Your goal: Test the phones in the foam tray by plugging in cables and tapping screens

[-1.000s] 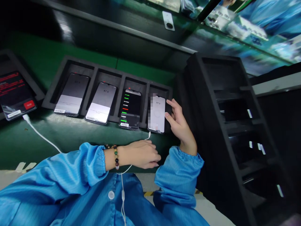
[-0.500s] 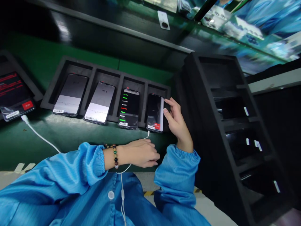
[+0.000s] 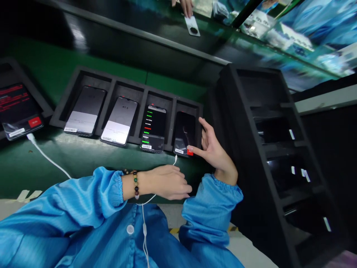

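My right hand (image 3: 214,147) is open at the rightmost phone (image 3: 184,130), its thumb reaching over the red button on the dark screen. Its other fingers are spread beside the right edge of the tray. My left hand (image 3: 169,182), below that phone, is curled with the palm down; what its fingers hold, if anything, is hidden. A white cable (image 3: 175,160) runs from the phone's lower end and passes under this hand. Left of the phone lie one with a coloured text list (image 3: 153,128) and two with grey-and-white screens, all in a black foam tray (image 3: 110,98).
At far left, another phone (image 3: 21,109) with red text has a white cable plugged in. Stacked black foam trays (image 3: 231,111) stand on the right, with dark phones in the top one. Across the bench, another person's hand (image 3: 186,6) touches a small white piece (image 3: 193,26).
My right thumb has moved down to the red button, and the pale strip on the screen's right side is gone. Another person's hand has appeared at the white piece. My left hand has hardly moved.
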Available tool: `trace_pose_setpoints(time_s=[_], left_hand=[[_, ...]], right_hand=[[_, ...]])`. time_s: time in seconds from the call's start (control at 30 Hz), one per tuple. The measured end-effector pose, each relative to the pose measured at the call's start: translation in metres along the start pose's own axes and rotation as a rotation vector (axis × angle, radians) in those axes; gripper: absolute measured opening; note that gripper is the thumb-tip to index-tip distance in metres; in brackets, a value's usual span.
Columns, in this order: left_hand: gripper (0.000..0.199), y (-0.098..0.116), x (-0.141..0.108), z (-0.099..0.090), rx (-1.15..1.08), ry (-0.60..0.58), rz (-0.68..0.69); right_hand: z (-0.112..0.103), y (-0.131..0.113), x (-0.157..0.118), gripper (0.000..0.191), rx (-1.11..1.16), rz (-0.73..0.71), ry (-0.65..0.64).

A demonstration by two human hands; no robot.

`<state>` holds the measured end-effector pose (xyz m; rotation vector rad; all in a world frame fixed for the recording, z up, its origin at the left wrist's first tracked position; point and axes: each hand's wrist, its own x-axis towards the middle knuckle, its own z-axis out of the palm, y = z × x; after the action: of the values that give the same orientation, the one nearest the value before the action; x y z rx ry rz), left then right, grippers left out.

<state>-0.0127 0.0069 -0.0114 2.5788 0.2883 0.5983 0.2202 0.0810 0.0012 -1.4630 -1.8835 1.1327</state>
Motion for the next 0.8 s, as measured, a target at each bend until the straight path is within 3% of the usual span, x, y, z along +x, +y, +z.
trace_pose_setpoints(time_s=[0.07, 0.13, 0.2, 0.3, 0.37, 0.47, 0.57, 0.7, 0.8], left_hand=[[0.030, 0.010, 0.002, -0.012, 0.079, 0.074, 0.012], [0.030, 0.022, -0.001, -0.025, 0.129, 0.136, -0.098], [0.030, 0.032, -0.008, -0.035, 0.164, 0.138, -0.332], [0.030, 0.034, -0.023, -0.041, 0.142, 0.047, -0.665], [0.029, 0.027, -0.028, -0.040, -0.067, 0.062, -0.800], [0.024, 0.011, -0.021, -0.035, -0.780, 0.236, -0.916], [0.038, 0.003, -0.003, -0.030, -1.336, 0.393, -0.986], [0.047, 0.013, 0.021, -0.020, -1.609, 0.741, -1.208], [0.054, 0.032, 0.032, -0.008, -1.609, 0.835, -1.274]], right_hand=[[0.000, 0.001, 0.001, 0.113, 0.000, -0.012, 0.007], [0.000, 0.002, 0.002, 0.101, 0.005, -0.022, 0.020], [0.001, 0.005, 0.005, 0.087, 0.018, -0.027, 0.055], [0.006, 0.011, 0.013, 0.075, 0.010, -0.016, 0.178], [0.013, 0.016, 0.020, 0.076, -0.026, -0.007, 0.289], [0.025, 0.020, 0.029, 0.078, -0.088, -0.017, 0.408], [0.030, 0.021, 0.033, 0.079, -0.095, -0.043, 0.434], [0.029, 0.021, 0.034, 0.082, -0.076, -0.040, 0.423], [0.028, 0.020, 0.034, 0.080, -0.075, -0.039, 0.403]])
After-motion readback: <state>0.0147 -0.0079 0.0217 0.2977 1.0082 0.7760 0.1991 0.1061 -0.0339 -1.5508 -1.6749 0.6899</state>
